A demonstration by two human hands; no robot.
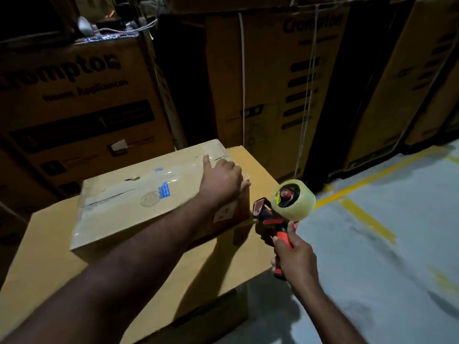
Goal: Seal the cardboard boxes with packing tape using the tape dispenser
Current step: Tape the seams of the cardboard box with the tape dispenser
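A small cardboard box (pixel 139 194) lies on top of a larger plain cardboard box (pixel 203 264). Clear tape runs along its top seam, beside a blue sticker and a round stamp. My left hand (pixel 222 180) rests on the box's far right corner, with fingers lying flat over the top and wrapping the edge. My right hand (pixel 294 254) grips the orange handle of a tape dispenser (pixel 280 214), held in the air just right of the small box. Its roll of clear tape (pixel 294 198) faces up and its red blade end points at the box's right side.
Tall printed cartons (pixel 74 100) stacked in rows form a wall behind and to the left, with more cartons (pixel 280 83) straight ahead. Grey floor with yellow lines (pixel 367 219) lies open to the right.
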